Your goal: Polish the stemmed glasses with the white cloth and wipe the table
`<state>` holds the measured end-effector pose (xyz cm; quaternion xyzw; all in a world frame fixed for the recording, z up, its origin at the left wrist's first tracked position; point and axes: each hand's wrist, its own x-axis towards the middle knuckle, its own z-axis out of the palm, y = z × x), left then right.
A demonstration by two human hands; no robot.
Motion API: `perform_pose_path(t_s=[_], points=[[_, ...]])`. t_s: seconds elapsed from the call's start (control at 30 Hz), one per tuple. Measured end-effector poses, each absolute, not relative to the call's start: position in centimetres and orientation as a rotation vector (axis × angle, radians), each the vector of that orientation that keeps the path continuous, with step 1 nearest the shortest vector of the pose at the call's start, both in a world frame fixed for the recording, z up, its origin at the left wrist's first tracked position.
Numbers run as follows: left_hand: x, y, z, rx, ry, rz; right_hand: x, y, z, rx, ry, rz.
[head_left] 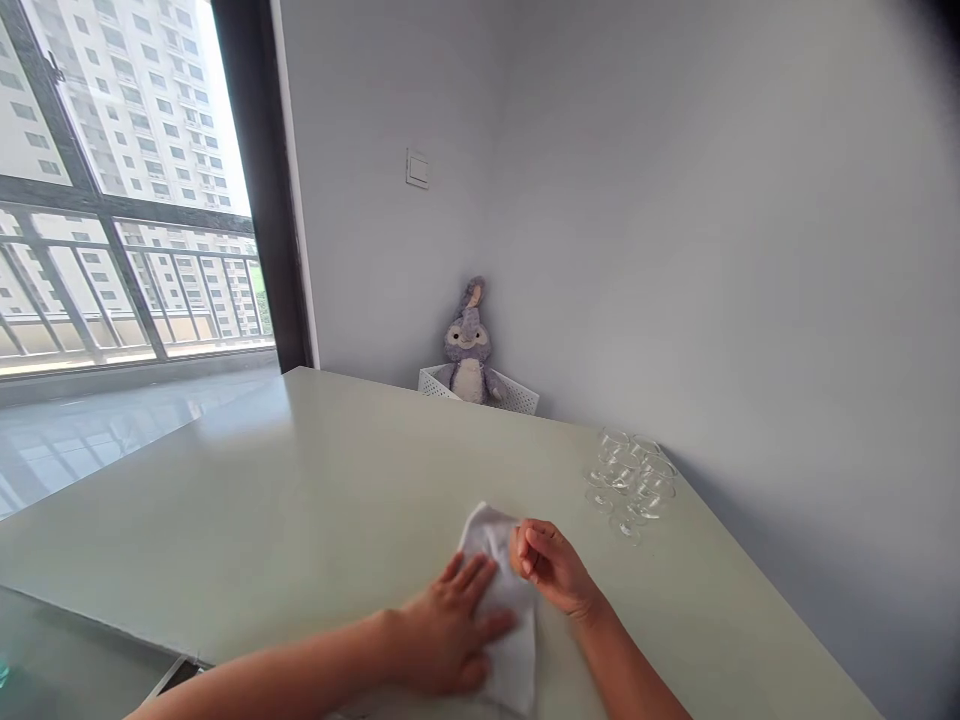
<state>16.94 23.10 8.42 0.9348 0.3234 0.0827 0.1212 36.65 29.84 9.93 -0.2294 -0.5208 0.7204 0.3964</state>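
A white cloth (pixel 510 640) lies flat and somewhat creased on the pale table, near its front. My left hand (pixel 450 625) rests across the cloth's left side, palm down with fingers spread; it is slightly blurred. Beside the cloth's upper right edge is my right hand (pixel 551 565), its fingers curled in toward the palm, with nothing visible in them. Whether its knuckles touch the cloth I cannot tell. Several clear stemmed glasses (pixel 634 480) stand close together to the right, beyond my right hand.
The pale glossy tabletop (pixel 247 510) runs toward a corner of grey walls. Behind its far edge, a grey plush rabbit (pixel 469 350) sits in a white perforated basket (pixel 521 396). A light switch (pixel 418 170) is on the wall. Large windows (pixel 142 190) are at the left.
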Motion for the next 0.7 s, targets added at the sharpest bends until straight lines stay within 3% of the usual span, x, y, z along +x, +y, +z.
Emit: perform_pose_path(t_s=[0.17, 0.3, 0.43, 0.57, 0.7], points=[[17.1, 20.4, 8.8, 2.729, 0.726, 0.211, 37.3, 30.7, 10.0, -0.463, -1.094, 1.756], [11.3, 23.4, 7.7, 2.652, 1.409, 0.193, 37.3, 30.9, 9.8, -0.441, -1.084, 1.801], [0.7, 25.2, 7.7, 2.117, 2.406, 0.119, 37.3, 30.9, 9.6, -0.446, -1.085, 1.812], [-8.5, 23.3, 8.5, 1.548, 2.823, 0.047, 37.0, 30.8, 9.9, -0.440, -1.093, 1.823], [-9.9, 22.2, 8.2, 1.463, 2.933, 0.015, 36.3, 30.3, 10.2, -0.453, -1.156, 1.833]])
